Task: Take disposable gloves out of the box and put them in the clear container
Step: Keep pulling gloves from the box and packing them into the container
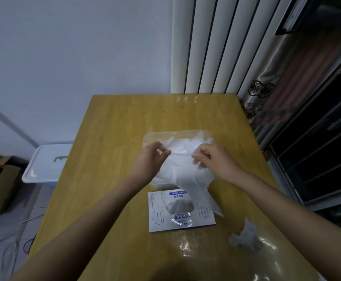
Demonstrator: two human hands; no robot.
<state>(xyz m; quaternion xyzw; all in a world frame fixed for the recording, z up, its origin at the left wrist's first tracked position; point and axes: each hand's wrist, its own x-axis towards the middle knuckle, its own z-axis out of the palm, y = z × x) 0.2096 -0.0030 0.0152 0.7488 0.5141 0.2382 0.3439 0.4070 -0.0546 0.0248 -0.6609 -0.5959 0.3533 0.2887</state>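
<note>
Pinching gloves (pixel 182 159), left hand (pixel 147 161) and right hand (pixel 216 161) hover over a clear container (pixel 151 136) on the wooden table (pixel 108 159).

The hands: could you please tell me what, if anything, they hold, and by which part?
Both pinch one bunch of gloves over the container: the left hand its left edge, the right hand its right edge.

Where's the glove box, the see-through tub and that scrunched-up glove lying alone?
glove box (pixel 181 220), head view, on its printed top face.
clear container (pixel 147 139), head view, on its far left rim.
crumpled glove (pixel 244 238), head view, on its middle.
</note>
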